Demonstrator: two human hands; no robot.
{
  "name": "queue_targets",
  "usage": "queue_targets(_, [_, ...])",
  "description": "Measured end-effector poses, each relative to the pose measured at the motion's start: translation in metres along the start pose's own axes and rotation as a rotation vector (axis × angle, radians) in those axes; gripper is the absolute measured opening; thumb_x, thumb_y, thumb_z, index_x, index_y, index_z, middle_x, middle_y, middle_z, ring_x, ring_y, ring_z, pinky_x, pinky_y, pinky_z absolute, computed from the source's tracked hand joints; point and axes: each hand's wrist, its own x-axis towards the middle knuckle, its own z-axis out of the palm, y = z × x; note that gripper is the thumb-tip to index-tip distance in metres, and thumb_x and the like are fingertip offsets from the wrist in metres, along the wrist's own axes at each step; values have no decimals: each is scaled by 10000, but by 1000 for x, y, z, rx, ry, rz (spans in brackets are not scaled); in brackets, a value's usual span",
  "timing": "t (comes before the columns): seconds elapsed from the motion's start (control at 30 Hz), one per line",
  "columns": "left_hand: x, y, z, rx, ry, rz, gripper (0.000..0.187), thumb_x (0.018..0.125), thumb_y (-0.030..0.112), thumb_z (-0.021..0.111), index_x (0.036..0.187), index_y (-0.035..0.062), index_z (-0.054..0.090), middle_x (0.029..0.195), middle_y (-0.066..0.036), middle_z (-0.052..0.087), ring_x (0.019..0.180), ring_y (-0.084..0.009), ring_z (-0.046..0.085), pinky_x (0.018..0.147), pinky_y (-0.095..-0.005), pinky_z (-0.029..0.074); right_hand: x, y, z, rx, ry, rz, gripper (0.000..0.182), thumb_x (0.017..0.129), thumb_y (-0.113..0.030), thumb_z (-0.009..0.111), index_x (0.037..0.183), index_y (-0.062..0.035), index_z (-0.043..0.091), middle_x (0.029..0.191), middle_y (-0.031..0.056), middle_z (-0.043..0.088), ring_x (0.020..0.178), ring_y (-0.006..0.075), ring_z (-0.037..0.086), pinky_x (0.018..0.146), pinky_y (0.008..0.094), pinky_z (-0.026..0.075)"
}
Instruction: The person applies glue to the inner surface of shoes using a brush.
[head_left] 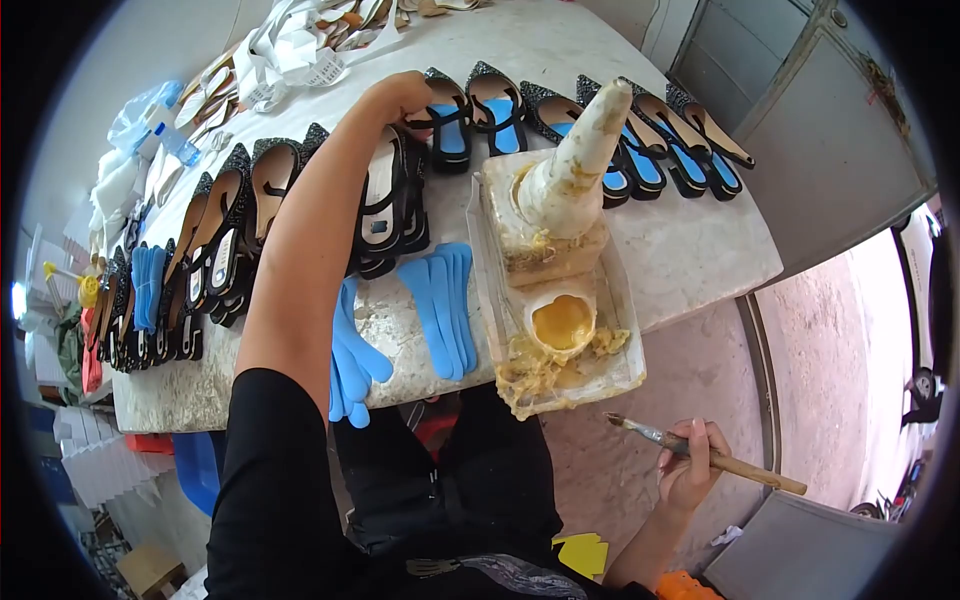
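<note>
My left hand (402,97) reaches across the table, its fingers curled at the side of a black slingback shoe (451,125) with a blue insole piece in it. Its fingertips are partly hidden by the shoe. In my right hand (693,463), off the table's front edge, is a glue brush (755,474), bristles pointing left. A tray (637,365) smeared with yellowish glue holds a glue pot (562,325) and a glue-crusted bottle with a tall cone (580,165). Blue insole pieces (440,310) lie fanned left of the tray.
More shoes with blue insoles (645,165) stand behind and right of the cone. Stacked shoes (230,220) and another blue insole bundle (148,288) fill the table's left side. White strips (285,50) and a plastic bottle (178,145) lie at the back left.
</note>
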Motion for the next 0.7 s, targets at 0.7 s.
queue_targets(0.7, [-252,-60,33,88,919,-33,959,885,403,730,1479,-140,208,1108,-306,581,975,-370,567,872,-416,483,-40,-33,42,-173,-409,-228,297,992,-206,585,1018,75,677,854,161,672,632,196,600,592,283,518])
